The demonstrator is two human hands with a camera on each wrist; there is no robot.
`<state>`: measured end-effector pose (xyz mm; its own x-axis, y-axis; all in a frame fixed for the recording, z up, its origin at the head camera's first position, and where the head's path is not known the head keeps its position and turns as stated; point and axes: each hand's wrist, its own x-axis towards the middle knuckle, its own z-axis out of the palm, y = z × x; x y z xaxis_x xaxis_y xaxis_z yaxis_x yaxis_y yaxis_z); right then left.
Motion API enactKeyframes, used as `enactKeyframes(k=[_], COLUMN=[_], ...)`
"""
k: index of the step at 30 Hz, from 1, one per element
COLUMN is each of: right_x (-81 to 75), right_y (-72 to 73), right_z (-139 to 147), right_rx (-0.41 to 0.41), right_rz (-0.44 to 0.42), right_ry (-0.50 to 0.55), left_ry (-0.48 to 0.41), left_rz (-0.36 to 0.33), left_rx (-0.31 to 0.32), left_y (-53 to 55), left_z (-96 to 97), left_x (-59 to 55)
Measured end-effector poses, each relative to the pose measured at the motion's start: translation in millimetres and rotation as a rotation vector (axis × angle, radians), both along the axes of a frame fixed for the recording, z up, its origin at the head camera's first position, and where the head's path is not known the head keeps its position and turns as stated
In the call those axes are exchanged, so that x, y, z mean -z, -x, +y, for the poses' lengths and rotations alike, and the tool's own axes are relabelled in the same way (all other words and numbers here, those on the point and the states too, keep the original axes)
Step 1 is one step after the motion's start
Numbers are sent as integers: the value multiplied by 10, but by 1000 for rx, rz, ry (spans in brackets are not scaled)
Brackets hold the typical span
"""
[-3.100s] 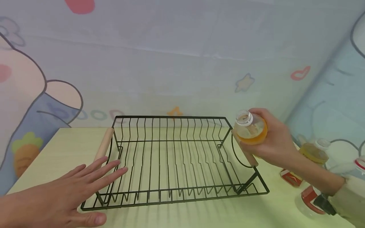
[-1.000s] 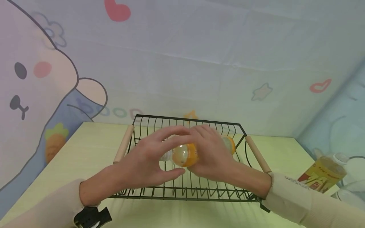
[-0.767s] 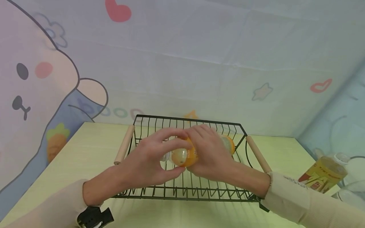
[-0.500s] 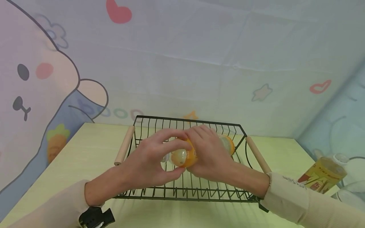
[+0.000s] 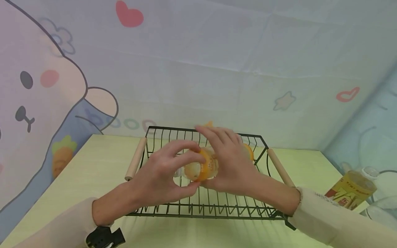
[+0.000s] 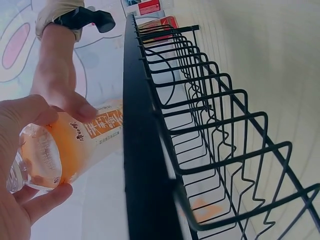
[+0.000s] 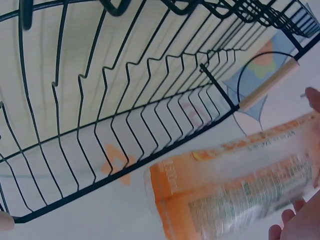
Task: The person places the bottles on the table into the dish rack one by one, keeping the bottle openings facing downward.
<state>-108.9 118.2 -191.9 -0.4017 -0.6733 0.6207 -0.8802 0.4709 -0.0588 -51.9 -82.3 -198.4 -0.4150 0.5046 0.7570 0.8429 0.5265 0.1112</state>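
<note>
A clear plastic drink bottle (image 5: 212,164) with an orange-and-white label and orange contents lies sideways above the black wire rack (image 5: 201,216). Its neck points left. My left hand (image 5: 162,174) grips the bottle's shoulder, thumb below and fingers over the top. My right hand (image 5: 232,163) is at the middle of the bottle, its fingers extended and loosened, the thumb close to the underside. In the left wrist view the bottle (image 6: 75,145) sits behind the rack's dark rail. In the right wrist view the bottle's base end (image 7: 225,185) shows, slightly blurred, fingertips near its edge.
The rack has wooden handles at its left (image 5: 136,158) and right (image 5: 280,168). A yellow-labelled bottle (image 5: 352,189) and a clear container (image 5: 381,210) stand on the right of the pale table (image 5: 105,155). A printed cloth (image 5: 198,69) hangs behind.
The right hand carried the bottle from the rack's right side to above its middle, and the left hand took hold. Since half a second ago, the right fingers have loosened and lifted, exposing more label.
</note>
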Motion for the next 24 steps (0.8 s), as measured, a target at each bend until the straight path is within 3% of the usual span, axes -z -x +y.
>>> enactKeyframes(k=[5,8,11,13,16,18,22,24], right_x=[-94,-132,-140,-123,-77,-35,60,106], right_y=[-5,-20,-20,-12,23,42,77,89], right_z=[135,236,331,371,362,333,263,219], right_rx=[31,67,87,72,-33,-78,-164,-253], right_rz=[-47,-151,-354,-553,-846,-988,-1193,-1308], right_ry=[53,143,348,546,910,1104,1298,1348], left_ry=[-22,-54,-97,-122,-159,-180,-239,-270], left_rz=[8,23,45,64,98,130,213,249], left_rx=[-20,-23,-18,-23,-36,-65,-104,-101], left_y=[-9,-14,-14,-12,-8,-5,0,4], left_z=[-12,-21,-32,-42,-51,-51,-40,-37], left_x=[7,8,0,-9,-21,-24,-21,-22])
